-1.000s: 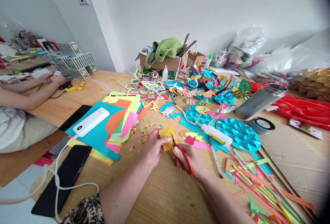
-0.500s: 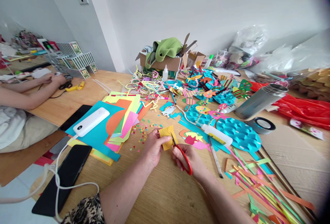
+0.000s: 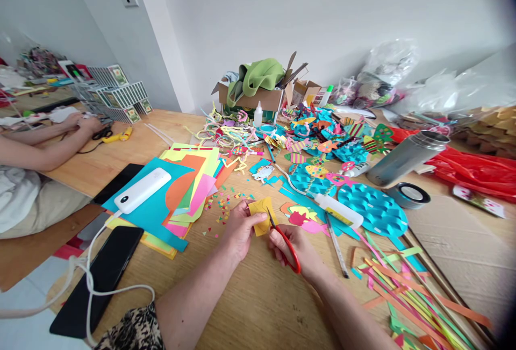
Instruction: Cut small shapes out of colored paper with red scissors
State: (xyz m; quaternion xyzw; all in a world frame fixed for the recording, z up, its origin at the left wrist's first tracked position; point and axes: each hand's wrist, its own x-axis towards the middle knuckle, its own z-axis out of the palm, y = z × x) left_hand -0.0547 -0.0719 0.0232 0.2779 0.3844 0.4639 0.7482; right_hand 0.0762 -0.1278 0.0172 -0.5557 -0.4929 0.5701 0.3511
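My left hand [image 3: 241,230] pinches a small piece of yellow paper [image 3: 261,215] by its left side, thumb on top. Faint drawn lines show on the paper. Red-handled scissors [image 3: 291,250] are in my right hand [image 3: 296,245], fingers closed round the handles. Their dark blades point up and away, lying at the right part of the paper. Just beyond the hands are cut paper fish shapes [image 3: 300,218] in pink, red and yellow. Tiny coloured paper bits [image 3: 226,207] are scattered left of the paper.
Coloured paper sheets [image 3: 197,178] with a white power bank [image 3: 143,191] lie left, near a black phone [image 3: 99,280]. On the right are a glue bottle [image 3: 341,211], blue discs [image 3: 373,210], a steel flask [image 3: 407,157] and paper strips [image 3: 419,291]. Another person's arm [image 3: 44,143] rests far left.
The yellow paper has tilted very slightly in my left hand. Both hands and the scissors stay in almost the same place.
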